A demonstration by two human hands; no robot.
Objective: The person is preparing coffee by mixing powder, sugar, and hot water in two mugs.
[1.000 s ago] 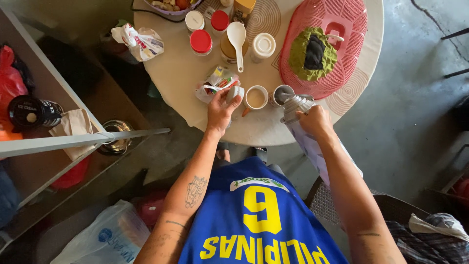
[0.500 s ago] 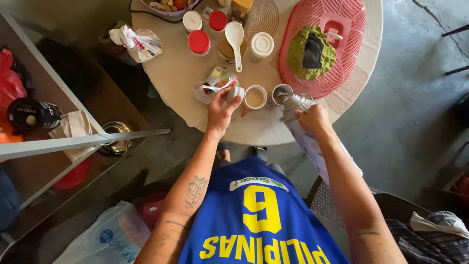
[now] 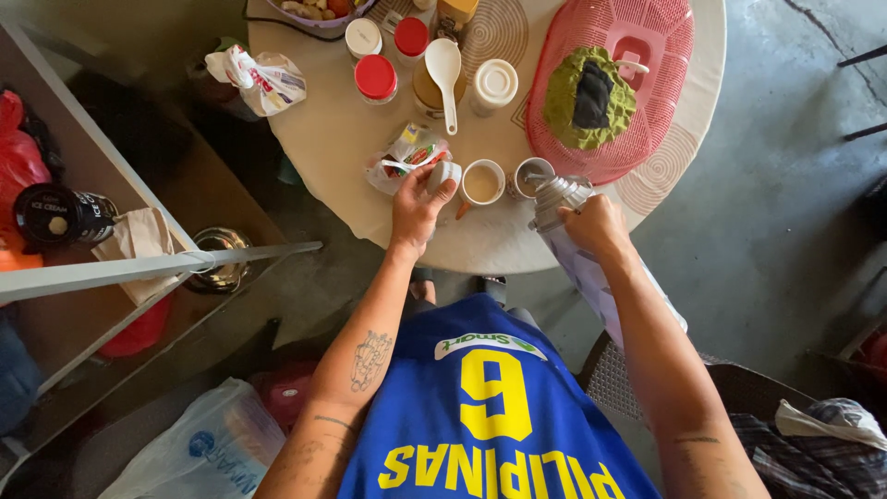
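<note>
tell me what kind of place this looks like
Probably a home eating area, maybe semi-outdoor. A round table holds lidded jars, a cup of milky drink and a pink mesh food cover. The floor is bare concrete, and the right hand tilts a flask.

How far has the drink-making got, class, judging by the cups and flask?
Done: one cup already holds a light brown drink. In hand: the right hand tilts the flask over the second cup, while the left hand holds a small cap. Left: how full that second cup is cannot be seen.
</note>
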